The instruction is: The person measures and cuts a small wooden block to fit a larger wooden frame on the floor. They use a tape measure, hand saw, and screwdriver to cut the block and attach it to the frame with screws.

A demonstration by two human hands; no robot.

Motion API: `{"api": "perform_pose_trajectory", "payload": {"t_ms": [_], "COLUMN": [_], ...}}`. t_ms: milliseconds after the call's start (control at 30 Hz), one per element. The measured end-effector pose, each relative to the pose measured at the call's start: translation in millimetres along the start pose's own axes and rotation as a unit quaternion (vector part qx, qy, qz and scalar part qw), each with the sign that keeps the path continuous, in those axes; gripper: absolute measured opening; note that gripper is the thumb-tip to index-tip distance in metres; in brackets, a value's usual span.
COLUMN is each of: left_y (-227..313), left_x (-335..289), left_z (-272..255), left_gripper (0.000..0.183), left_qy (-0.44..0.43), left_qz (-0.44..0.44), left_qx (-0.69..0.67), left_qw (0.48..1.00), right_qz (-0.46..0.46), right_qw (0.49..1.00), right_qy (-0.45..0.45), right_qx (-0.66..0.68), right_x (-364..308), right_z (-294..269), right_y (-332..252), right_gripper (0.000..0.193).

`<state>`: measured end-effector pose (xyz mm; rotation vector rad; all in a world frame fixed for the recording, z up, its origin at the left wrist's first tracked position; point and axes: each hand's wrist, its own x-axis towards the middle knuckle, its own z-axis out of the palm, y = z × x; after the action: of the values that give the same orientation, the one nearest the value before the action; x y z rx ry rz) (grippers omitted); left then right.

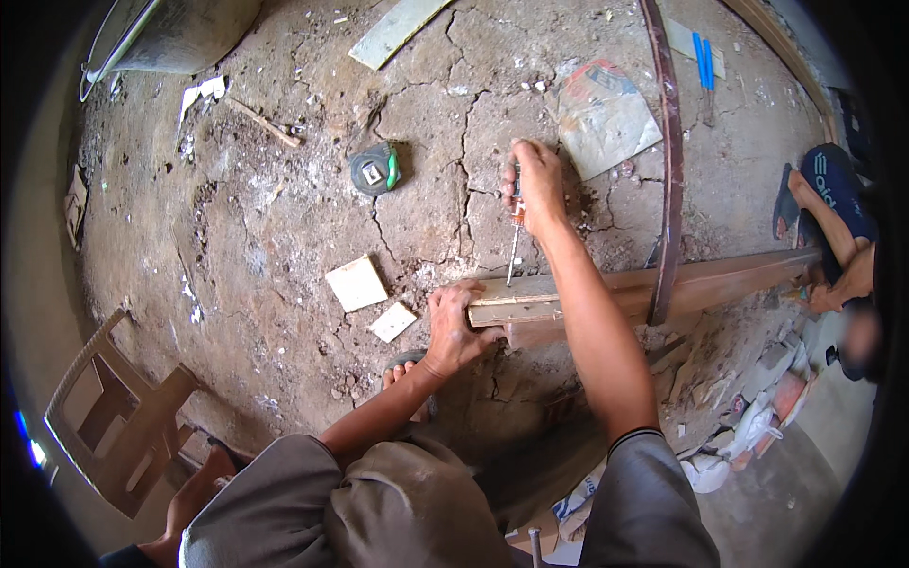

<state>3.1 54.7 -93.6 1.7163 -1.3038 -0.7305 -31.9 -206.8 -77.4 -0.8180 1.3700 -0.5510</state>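
Note:
A long wooden beam runs from the middle of the view out to the right. Around its left end my left hand is closed, fingers on the top edge and thumb near the lower side. My right hand grips a screwdriver by its handle, above the beam. The thin metal shaft points down, and its tip appears to meet the beam's upper face near a lengthwise groove. Part of the handle is hidden by my fingers.
A tape measure lies on the cracked dirt floor. Wood offcuts are left of the beam. A dark metal bar crosses it. Blue-handled tools lie far right. A plastic chair stands left; another person sits right.

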Motion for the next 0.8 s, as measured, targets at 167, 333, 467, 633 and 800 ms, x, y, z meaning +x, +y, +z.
{"api": "perform_pose_trajectory", "payload": {"t_ms": [167, 333, 467, 633, 800], "left_y": [2, -4, -5, 6, 31], "left_x": [1, 21, 48, 54, 38], "left_z": [-18, -66, -78, -78, -101], "left_gripper": [0.083, 0.061, 0.038, 0.032, 0.055], "left_qy": [-0.047, -0.159, -0.190, -0.191, -0.184], "left_qz": [0.012, 0.030, 0.148, 0.136, 0.094], "left_qx": [-0.048, -0.044, 0.022, 0.026, 0.084], "left_qw": [0.998, 0.986, 0.970, 0.972, 0.975], "right_qz": [-0.132, -0.237, -0.190, -0.046, 0.083], "right_qw": [0.978, 0.943, 0.951, 0.949, 0.936], "right_qy": [0.038, 0.098, 0.188, 0.251, 0.242], "right_qx": [0.160, 0.213, 0.157, 0.184, 0.244], "right_x": [-52, -176, -266, -339, -374], "right_z": [-24, -109, -152, -166, -147], "right_y": [-67, -109, -38, 90, 166], "right_gripper": [0.017, 0.029, 0.027, 0.022, 0.014]}}
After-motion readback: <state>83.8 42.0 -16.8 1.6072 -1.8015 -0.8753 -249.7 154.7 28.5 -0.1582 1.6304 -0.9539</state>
